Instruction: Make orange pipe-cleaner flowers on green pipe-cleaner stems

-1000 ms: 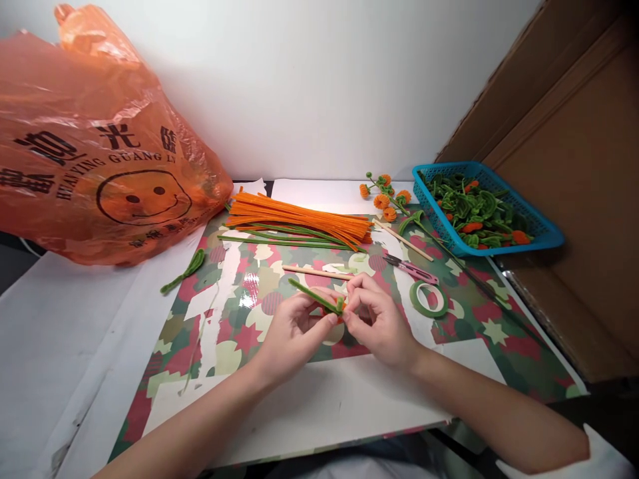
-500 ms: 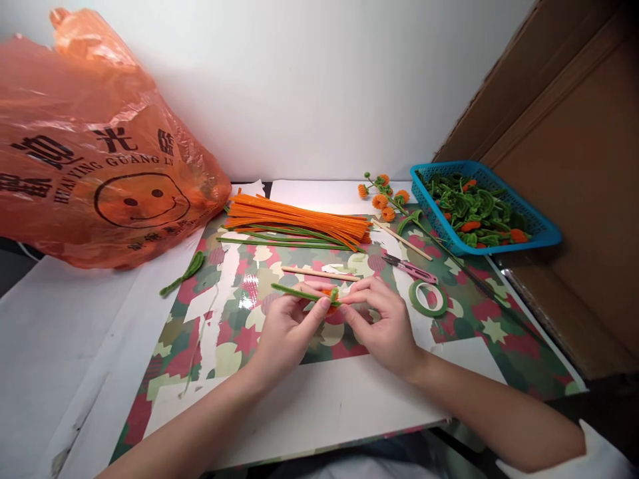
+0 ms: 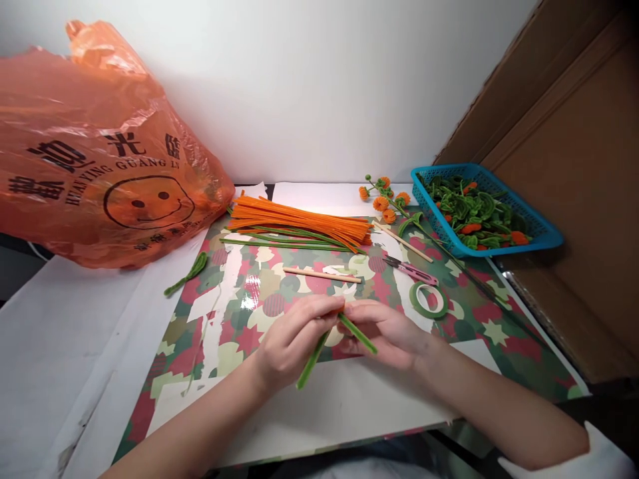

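Note:
My left hand (image 3: 294, 339) and my right hand (image 3: 392, 329) meet above the front of the patterned board (image 3: 269, 326). Between their fingertips is a green pipe cleaner (image 3: 312, 362), with one end slanting down to the left and the other down to the right. Both hands are closed on it. A sliver of orange shows where the fingertips meet; most of that orange piece is hidden. Just beyond the hands lies a thin wooden stick (image 3: 322, 274). A roll of green tape (image 3: 428, 300) rests to the right of my right hand.
Orange pipe cleaners (image 3: 299, 219) lie behind, with green ones (image 3: 294, 245) in front. Pink-handled snips (image 3: 412, 269), a second stick (image 3: 404, 243) and an orange-flowered stem (image 3: 382, 203) are right. A blue basket (image 3: 542, 233) stands back right, an orange bag (image 3: 124, 159) left, a green looped leaf (image 3: 192, 271) nearer.
My hands have turned the piece over. The green pipe cleaner, earlier pointing left, now shows two ends hanging down toward me, and the orange part is mostly covered by fingers.

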A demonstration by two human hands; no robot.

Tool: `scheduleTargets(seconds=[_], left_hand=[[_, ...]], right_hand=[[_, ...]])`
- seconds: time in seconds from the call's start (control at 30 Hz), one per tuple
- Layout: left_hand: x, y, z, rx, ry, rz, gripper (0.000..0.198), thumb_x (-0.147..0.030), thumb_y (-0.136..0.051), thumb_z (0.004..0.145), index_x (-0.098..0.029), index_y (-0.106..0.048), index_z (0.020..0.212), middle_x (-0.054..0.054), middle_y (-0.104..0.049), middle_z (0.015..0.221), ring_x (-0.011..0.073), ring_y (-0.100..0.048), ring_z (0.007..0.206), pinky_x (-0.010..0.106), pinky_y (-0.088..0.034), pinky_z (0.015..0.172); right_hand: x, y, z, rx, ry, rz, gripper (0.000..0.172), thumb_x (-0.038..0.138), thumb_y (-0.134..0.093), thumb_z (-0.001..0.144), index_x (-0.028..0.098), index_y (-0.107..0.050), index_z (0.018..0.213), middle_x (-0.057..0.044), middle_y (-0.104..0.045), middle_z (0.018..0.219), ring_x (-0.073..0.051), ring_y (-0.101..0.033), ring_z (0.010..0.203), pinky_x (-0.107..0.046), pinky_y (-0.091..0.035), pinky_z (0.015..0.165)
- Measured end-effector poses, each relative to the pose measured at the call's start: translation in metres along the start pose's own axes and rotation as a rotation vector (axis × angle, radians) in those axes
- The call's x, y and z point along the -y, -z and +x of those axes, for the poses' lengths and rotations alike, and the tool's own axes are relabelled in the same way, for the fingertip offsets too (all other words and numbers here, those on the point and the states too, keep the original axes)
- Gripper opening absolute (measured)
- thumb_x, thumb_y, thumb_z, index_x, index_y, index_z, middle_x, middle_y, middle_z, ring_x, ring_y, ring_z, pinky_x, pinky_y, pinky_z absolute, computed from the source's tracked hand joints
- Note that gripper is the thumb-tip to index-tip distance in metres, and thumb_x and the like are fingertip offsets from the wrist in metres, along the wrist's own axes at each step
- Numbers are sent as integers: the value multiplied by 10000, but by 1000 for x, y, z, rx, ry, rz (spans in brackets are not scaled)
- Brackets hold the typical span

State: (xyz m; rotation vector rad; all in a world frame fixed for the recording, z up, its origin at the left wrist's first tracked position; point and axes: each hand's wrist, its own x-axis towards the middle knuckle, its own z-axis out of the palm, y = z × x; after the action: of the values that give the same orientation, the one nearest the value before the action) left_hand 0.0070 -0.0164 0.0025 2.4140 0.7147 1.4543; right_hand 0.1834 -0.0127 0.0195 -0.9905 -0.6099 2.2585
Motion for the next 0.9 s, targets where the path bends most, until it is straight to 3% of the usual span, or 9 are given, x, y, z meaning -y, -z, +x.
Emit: scheduleTargets(seconds=[0.1,0.17,0.23,0.37,0.43,0.53,0.7,0.8,0.9], left_hand=[[0,1,2,-6,21,-37,253,4,-535,832,-167,-613,1001,119,-691,1082,194,-668,963,304,-565,821],[0,-1,5,-69,196,-79,192,-6,-576,813,-172,-615,904,101,-699,1032,185,-675,933,287,-569,790],[0,-3,10,-114,472,-214,95,-79,-601,827,-171,-602,804,90,-696,982,190,-673,923,266,-575,719],[-2,-4,18,-131,899,-524,116,-237,-639,831,-158,-624,747,61,-667,842,170,-660,784,248,-572,640],[-3,-4,20,-122,994,-608,131,-273,-668,809,-153,-646,761,38,-647,780,152,-643,724,253,-573,654],[-4,-3,18,-96,1065,-648,157,-300,-686,793,-147,-659,767,42,-652,816,155,-643,742,240,-569,647],[-4,-6,13,-93,935,-477,127,-261,-634,832,-157,-643,761,70,-673,892,195,-665,864,231,-566,629],[-5,-7,10,-109,608,-200,77,-145,-602,841,-171,-618,770,70,-684,910,187,-672,882,242,-576,648],[-3,-3,7,-96,195,33,175,-14,-584,810,-168,-619,885,92,-695,988,184,-676,911,286,-584,758]], right_hand=[[3,2,0,107,-125,107,254,308,-753,650,160,-553,700,37,-447,647,-84,-421,587,-252,-409,596],[3,3,0,65,-8,-28,240,342,-719,709,162,-558,711,26,-479,665,-89,-439,593,-258,-412,600],[3,4,0,-97,296,-335,201,342,-690,752,172,-583,744,1,-543,719,-112,-485,632,-267,-415,598],[3,7,-2,-378,1114,-1117,125,178,-684,761,206,-653,879,-35,-620,848,-172,-540,784,-318,-429,687],[3,10,-2,-394,1330,-1402,145,127,-645,795,211,-668,910,-43,-634,846,-180,-530,792,-335,-413,709],[1,13,0,-412,1439,-1617,157,90,-594,831,211,-667,898,-37,-647,810,-177,-519,780,-331,-375,681],[-7,7,6,-431,1358,-1521,122,104,-548,856,187,-630,821,-45,-622,810,-178,-516,785,-340,-360,699],[-11,-3,6,-413,1051,-1082,147,198,-545,878,184,-594,739,-40,-550,794,-170,-508,782,-310,-385,680],[-9,-9,1,-298,605,-574,249,351,-615,839,177,-557,670,-7,-487,726,-125,-442,650,-266,-359,595]])
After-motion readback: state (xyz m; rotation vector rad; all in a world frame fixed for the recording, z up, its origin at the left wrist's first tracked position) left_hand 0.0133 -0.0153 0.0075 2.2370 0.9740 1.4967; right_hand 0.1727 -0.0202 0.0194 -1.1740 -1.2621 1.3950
